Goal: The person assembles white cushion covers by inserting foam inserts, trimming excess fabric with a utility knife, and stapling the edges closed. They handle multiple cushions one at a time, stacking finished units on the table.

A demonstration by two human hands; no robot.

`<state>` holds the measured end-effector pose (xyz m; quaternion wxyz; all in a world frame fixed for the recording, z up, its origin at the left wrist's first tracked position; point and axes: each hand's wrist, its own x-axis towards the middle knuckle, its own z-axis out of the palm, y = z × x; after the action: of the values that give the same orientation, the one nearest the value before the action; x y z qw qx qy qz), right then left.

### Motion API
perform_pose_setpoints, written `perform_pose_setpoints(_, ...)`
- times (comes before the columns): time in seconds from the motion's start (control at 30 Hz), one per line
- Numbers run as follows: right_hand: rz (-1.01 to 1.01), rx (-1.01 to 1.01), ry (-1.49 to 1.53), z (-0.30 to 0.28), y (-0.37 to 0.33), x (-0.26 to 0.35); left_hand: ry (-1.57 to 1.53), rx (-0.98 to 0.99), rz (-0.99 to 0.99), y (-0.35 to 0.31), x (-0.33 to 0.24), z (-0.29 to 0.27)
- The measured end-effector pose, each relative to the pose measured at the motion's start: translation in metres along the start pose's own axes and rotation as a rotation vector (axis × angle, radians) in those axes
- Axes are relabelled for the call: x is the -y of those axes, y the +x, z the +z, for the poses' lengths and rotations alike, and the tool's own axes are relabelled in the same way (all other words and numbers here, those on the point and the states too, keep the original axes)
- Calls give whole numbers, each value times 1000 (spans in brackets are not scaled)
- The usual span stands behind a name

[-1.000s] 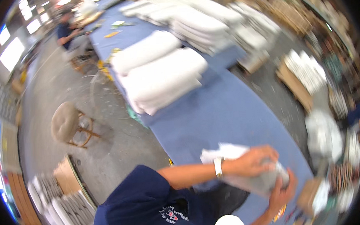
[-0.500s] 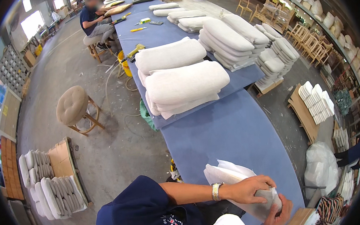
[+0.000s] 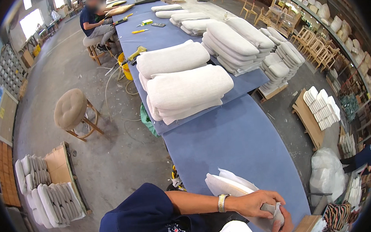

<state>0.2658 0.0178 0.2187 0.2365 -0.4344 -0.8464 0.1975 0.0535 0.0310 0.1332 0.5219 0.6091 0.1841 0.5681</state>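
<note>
At the front of the blue-covered table [image 3: 233,132], a cushion [image 3: 225,183] in off-white fabric stands on edge, its loose cloth flaring at the far end. My left hand [image 3: 256,204], with a metal watch on the wrist, bends over the cushion's near end, fingers closed on the cloth. Opposite it, my right hand [image 3: 284,224] pinches the gathered cloth at the same corner, partly cut off from sight low in the view. The cushion's underside is hidden behind my left forearm.
Beyond my hands lie stacked white cushions [image 3: 190,86], with more stacks [image 3: 232,41] behind. A tufted stool [image 3: 70,109] stands left, near a pallet of cushions [image 3: 57,200]. Farther back, a seated person [image 3: 92,21] works at the table. A plastic-wrapped bundle [image 3: 327,173] stands right.
The cushion's loose far edge has shifted slightly left. Both hands stay at its near corner, with the fingers moved a little over the cloth and the right hand slightly lower.
</note>
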Motion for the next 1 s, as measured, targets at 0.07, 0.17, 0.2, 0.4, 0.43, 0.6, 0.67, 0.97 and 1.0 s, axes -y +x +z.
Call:
perform_pose_setpoints(0.07,-7,-16,-37,-1,-3,-1,-42,38,-9,3,2,1)
perform_pose_setpoints(0.17,19,-13,-70,-3,-6,-3,-46,35,47,4,11,6)
perform_pose_setpoints(0.2,34,-9,-77,-4,-7,-4,-44,32,50,3,15,9)
perform_pose_setpoints(0.4,38,-13,-134,-9,-20,-18,-119,54,1,5,27,21)
perform_pose_setpoints(0.43,41,-22,-148,-8,-22,-21,-134,56,-3,5,29,22)
perform_pose_setpoints(0.6,73,-56,-163,-6,-24,-26,-119,27,20,3,30,24)
perform_pose_setpoints(0.67,82,-76,-122,-6,-26,-24,-169,22,-11,2,28,28)
perform_pose_setpoints(0.97,-41,-76,-2,-5,7,-26,223,40,139,21,24,-7)
perform_pose_setpoints(1.0,-34,-74,18,-9,5,-23,122,41,112,23,21,0)
